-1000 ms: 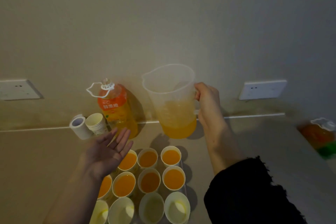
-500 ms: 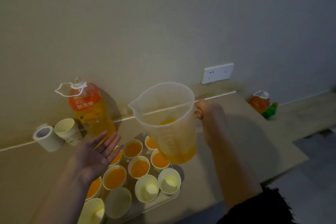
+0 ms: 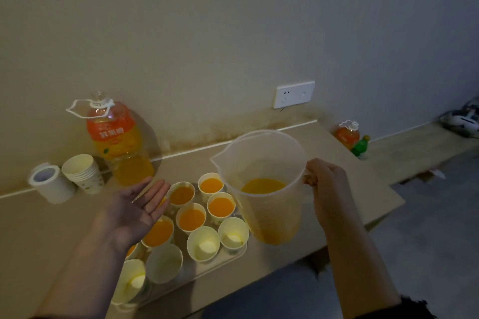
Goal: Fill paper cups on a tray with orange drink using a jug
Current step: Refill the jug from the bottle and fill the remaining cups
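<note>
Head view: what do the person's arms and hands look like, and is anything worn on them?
The left hand and the right hand are bare, no gloves. The left forearm is uncovered as far as the frame shows. The right forearm is uncovered up to a black sleeve with a fuzzy, frayed edge at the bottom edge. No watch or bracelet shows.

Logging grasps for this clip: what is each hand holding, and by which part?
The right hand grips the translucent plastic jug by its side handle. The left hand is open, palm up, holding nothing.
</note>
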`<state>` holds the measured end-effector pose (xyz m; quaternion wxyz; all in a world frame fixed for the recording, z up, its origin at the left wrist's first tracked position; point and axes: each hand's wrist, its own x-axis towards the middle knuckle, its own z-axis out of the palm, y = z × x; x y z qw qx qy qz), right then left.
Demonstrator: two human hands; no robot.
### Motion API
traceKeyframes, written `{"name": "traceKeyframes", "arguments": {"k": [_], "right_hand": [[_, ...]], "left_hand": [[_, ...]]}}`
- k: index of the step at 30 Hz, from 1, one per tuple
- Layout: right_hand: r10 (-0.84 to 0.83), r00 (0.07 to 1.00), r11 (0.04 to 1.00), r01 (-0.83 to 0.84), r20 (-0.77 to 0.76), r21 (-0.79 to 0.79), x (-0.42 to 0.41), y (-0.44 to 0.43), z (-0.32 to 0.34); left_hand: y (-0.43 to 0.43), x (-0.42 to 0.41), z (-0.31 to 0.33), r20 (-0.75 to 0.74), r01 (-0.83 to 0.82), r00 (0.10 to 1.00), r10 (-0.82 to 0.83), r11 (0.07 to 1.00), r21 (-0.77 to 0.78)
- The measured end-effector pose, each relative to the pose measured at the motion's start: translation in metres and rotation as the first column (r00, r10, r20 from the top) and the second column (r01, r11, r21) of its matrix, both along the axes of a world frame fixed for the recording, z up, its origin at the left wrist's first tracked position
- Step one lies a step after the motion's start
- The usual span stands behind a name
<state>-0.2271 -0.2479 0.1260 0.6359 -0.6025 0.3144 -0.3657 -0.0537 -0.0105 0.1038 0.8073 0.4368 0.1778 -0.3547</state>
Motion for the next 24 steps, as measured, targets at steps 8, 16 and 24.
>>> {"name": "traceKeyframes", "arguments": {"k": [8,16,24], "right_hand": [[0.055,0.998,0.997,-0.055,-0.02,-0.046,-0.009,-0.017,-0.012],[0.085,0.995,0.996,-0.086,-0.054,-0.012,0.005,-0.024,-0.021],[0.15,0.962,0.973,-0.184,-0.23,-0.136,0.014,-0.034,-0.026]], "left_hand": [[0.006,-0.006,0.003,0.016,-0.048,0.999,0.048,0.999,0.006],[-0.009,-0.013,0.003,0.025,-0.09,0.996,0.09,0.996,0.009],[-0.016,-0.016,-0.007,0.016,-0.094,0.995,0.094,0.995,0.014]]}}
